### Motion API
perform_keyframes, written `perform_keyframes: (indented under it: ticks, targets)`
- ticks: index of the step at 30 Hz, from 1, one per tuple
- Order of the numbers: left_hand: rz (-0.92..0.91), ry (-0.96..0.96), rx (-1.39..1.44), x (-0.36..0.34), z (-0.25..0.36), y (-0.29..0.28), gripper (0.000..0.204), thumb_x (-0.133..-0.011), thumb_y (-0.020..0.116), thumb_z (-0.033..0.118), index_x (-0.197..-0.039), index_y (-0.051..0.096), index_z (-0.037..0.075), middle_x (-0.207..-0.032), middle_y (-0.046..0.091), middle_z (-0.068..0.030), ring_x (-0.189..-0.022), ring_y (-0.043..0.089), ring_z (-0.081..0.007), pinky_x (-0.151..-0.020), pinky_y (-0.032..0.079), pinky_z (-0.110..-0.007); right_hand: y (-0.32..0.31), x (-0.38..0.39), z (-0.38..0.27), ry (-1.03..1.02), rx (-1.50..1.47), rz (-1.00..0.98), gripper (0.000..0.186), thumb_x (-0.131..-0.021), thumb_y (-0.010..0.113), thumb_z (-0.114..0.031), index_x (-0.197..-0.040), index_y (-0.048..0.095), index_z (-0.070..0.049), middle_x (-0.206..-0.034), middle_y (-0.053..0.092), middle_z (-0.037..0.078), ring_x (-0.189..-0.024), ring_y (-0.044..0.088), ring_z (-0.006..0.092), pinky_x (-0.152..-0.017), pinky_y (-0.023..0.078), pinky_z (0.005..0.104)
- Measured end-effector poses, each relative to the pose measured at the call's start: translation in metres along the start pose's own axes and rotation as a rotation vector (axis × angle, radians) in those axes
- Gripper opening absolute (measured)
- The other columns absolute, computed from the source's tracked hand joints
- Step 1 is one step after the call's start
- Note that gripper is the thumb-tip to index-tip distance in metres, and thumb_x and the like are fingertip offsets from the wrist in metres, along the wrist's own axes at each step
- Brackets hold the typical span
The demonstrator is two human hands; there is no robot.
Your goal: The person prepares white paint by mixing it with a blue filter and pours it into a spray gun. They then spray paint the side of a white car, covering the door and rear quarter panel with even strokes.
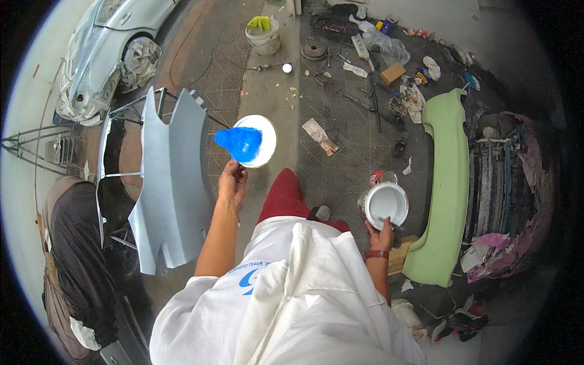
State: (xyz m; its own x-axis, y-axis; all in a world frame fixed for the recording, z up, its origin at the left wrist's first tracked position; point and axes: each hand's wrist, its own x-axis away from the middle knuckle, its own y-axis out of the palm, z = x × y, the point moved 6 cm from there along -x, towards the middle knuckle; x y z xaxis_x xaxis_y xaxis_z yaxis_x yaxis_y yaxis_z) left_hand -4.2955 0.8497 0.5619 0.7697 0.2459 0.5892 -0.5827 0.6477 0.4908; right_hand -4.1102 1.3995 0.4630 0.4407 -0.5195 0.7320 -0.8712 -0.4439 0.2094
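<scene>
My left hand (233,181) is raised with its fingers closed at the lower edge of a bright blue, soft-looking cloth (237,143). Just behind the cloth shows a round white pail top (266,146); whether the two touch I cannot tell. On the right, my right hand (381,233) grips the near rim of a round can (389,205), thumb on top and the other fingers mostly hidden beneath. The can looks pale grey-white inside. A smaller red can (378,177) stands just beyond it.
A silver-blue car fender (173,176) rests on a metal stand at left, and a pale green bumper (447,188) stands at right. A white bucket (264,42), a cardboard box (392,73) and scattered scraps lie ahead. A partly covered car (112,45) is at far left.
</scene>
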Motion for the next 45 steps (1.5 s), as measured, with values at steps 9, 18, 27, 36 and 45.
perform_keyframes:
  ticks: [9, 18, 27, 36, 45]
  targets:
    - [0.157, 0.041, 0.130, -0.148, 0.021, 0.051, 0.012, -0.108, 0.059, 0.014, -0.117, 0.065, 0.008, -0.104, 0.068, 0.0003, -0.092, 0.063, -0.0117, -0.078, 0.053, -0.025, 0.270, -0.117, -0.062, 0.045, 0.125, -0.098, 0.051, -0.109, 0.061, -0.032, -0.141, 0.051, 0.006, -0.134, 0.064, 0.022, -0.109, 0.070, 0.0404, -0.082, 0.068, 0.0575]
    - [0.144, 0.029, 0.136, -0.329, 0.087, 0.141, 0.017, -0.108, 0.060, 0.014, -0.122, 0.063, 0.006, -0.114, 0.068, -0.0015, -0.098, 0.062, -0.0128, -0.081, 0.053, -0.027, 0.533, -0.204, -0.080, 0.147, 0.171, -0.231, 0.047, -0.108, 0.064, -0.028, -0.144, 0.052, 0.000, -0.139, 0.062, 0.020, -0.121, 0.067, 0.0385, -0.087, 0.066, 0.0593]
    - [0.225, 0.111, 0.187, -0.414, 0.125, 0.218, 0.022, -0.108, 0.057, 0.010, -0.129, 0.061, 0.007, -0.116, 0.067, -0.0001, -0.099, 0.062, -0.0112, -0.083, 0.053, -0.025, 0.747, -0.343, -0.039, 0.268, 0.278, -0.362, 0.051, -0.109, 0.062, -0.031, -0.146, 0.050, 0.002, -0.141, 0.061, 0.020, -0.123, 0.066, 0.0377, -0.092, 0.064, 0.0577]
    - [0.407, 0.042, 0.178, -0.523, 0.081, 0.256, 0.035, -0.107, 0.057, 0.008, -0.143, 0.056, 0.006, -0.126, 0.066, -0.0011, -0.103, 0.060, -0.0117, -0.086, 0.051, -0.028, 0.879, -0.520, 0.076, 0.291, 0.429, -0.368, 0.050, -0.109, 0.061, -0.031, -0.145, 0.051, 0.003, -0.139, 0.062, 0.019, -0.121, 0.068, 0.0354, -0.093, 0.064, 0.0590]
    - [0.292, -0.042, 0.154, -0.725, -0.016, 0.232, 0.035, -0.104, 0.064, 0.011, -0.138, 0.059, 0.007, -0.131, 0.065, -0.0024, -0.111, 0.062, -0.0139, -0.092, 0.054, -0.029, 0.944, -0.695, 0.204, 0.299, 0.592, -0.377, 0.052, -0.109, 0.061, -0.024, -0.145, 0.046, 0.010, -0.140, 0.059, 0.025, -0.121, 0.067, 0.0409, -0.089, 0.067, 0.0579]
